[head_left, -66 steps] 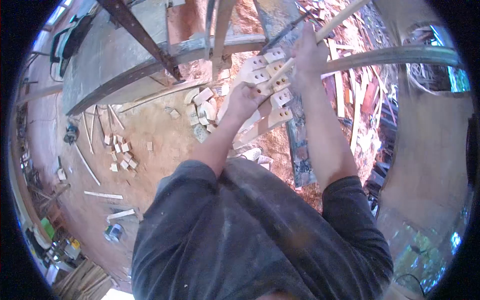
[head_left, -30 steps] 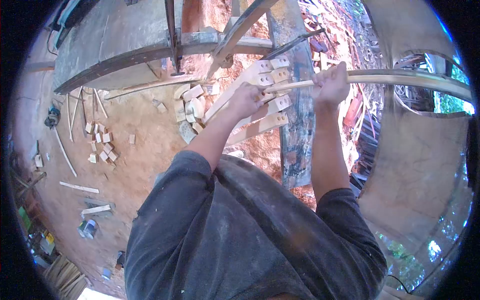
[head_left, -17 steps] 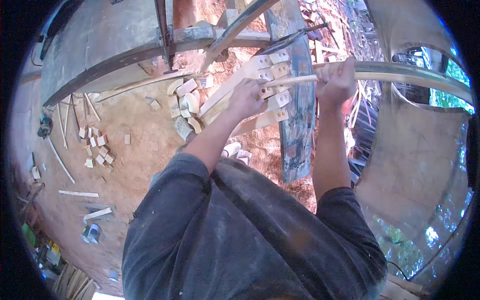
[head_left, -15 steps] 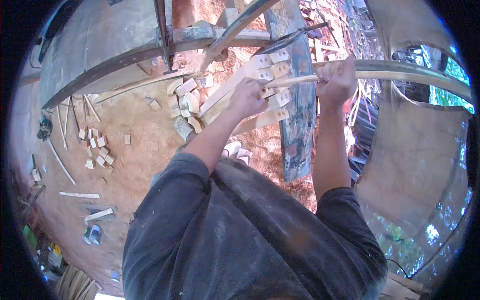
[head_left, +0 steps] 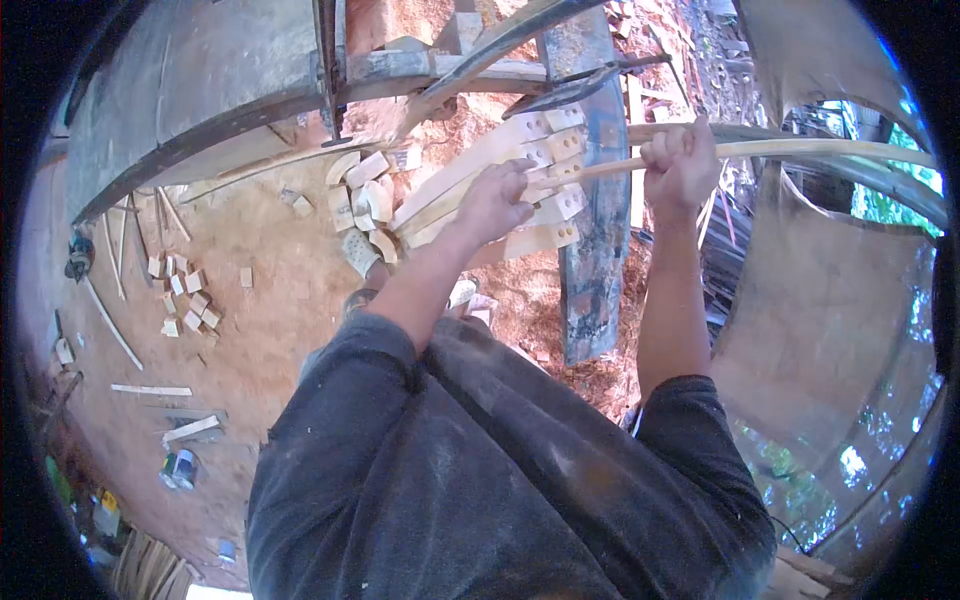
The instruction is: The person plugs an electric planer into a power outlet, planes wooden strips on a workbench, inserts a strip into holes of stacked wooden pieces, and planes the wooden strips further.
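Observation:
My right hand point(head_left: 682, 172) is a fist around a long, thin wooden rod point(head_left: 820, 149), which runs far out to the right. The rod's left end meets the drilled end of a pale wooden piece point(head_left: 565, 172); whether it sits inside a hole I cannot tell. My left hand point(head_left: 495, 202) is closed around this piece, its thumb and fingers near the drilled end. Several similar wooden pieces with paired holes point(head_left: 540, 243) lie side by side under and around my left hand, their ends resting on a worn dark plank point(head_left: 597, 290).
A clamp-like metal tool point(head_left: 590, 82) lies across the plank's far part. At upper left stands a large curved wooden panel point(head_left: 220, 90). Wooden blocks point(head_left: 185, 290) and curved offcuts point(head_left: 365, 200) are on the dirt floor. A brown sheet point(head_left: 810, 320) hangs at right.
My right hand has shifted slightly right with the rod, and the rod's outer part sits higher. More of the wooden piece shows past my left hand. The view has moved a little.

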### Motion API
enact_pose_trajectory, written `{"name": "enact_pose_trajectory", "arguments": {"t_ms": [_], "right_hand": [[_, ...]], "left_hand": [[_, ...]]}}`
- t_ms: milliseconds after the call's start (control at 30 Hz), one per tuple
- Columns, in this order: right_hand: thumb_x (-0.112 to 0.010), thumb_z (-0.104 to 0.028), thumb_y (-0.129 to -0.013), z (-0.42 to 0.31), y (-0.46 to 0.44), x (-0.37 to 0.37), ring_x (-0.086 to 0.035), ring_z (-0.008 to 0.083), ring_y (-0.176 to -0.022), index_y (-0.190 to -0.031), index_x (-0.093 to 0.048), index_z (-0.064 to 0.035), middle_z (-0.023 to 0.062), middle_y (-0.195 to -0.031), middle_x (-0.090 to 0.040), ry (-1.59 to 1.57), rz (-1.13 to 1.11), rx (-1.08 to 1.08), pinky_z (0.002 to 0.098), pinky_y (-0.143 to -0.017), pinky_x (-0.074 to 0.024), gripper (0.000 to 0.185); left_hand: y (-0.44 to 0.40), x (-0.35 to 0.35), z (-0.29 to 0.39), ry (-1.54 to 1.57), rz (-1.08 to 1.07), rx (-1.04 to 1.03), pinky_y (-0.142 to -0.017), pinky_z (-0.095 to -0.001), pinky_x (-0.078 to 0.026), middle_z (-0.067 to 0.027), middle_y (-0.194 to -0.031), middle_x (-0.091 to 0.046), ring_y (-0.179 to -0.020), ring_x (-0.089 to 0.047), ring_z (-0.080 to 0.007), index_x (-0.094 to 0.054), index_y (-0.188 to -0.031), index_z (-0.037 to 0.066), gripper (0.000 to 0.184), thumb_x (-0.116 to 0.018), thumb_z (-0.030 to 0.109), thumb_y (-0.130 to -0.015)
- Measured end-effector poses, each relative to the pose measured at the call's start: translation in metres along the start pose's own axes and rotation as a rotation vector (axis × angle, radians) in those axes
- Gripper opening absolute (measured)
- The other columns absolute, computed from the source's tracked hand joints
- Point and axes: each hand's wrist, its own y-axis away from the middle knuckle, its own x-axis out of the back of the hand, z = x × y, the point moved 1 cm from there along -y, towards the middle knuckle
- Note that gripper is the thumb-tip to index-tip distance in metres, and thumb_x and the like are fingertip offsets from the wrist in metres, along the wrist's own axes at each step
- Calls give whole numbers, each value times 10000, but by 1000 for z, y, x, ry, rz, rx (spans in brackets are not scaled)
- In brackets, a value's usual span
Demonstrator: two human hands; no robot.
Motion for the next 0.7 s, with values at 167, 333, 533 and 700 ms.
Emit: {"name": "enact_pose_trajectory", "arguments": {"t_ms": [167, 333, 533, 700], "right_hand": [[-380, -276, -1017, 7, -6, 3, -234, 109, -427, -641, -318, -150, -25, -517, -284, -106, -468, -64, 299, -434, -237, 401], [-390, -271, -1014, 14, -3, -7, -235, 106, -422, -636, -310, -148, -26, -508, -258, -60, -275, 9, 294, -420, -235, 406], [-437, -263, -1007, 2, 16, -18, -309, 126, -498, -738, -373, -110, -5, -575, -265, 294, -332, 156, 309, -471, -289, 316], [-453, -223, -1000, 19, 32, 43, -457, 145, -526, -775, -483, -85, 7, -646, -442, -130, -543, 269, 302, -532, -443, 266]], "left_hand": [[4, 3, 3, 259, -35, 276, -919, -387, -482, -109, -1259, -597, -1047, -586, -344, -554, -828, 20, 264, -751, 144, -703], [8, -6, -12, 117, -17, 118, -896, -402, -496, -112, -1260, -598, -1024, -596, -328, -596, -851, 45, 245, -741, 183, -711], [11, -18, -2, -156, -65, 8, -896, -410, -494, -110, -1254, -604, -1016, -583, -323, -647, -928, 42, 337, -739, 268, -696], [9, -13, 11, -245, -151, 69, -915, -411, -487, -166, -1207, -614, -1031, -585, -345, -632, -1110, -2, 571, -767, 319, -657]]}}
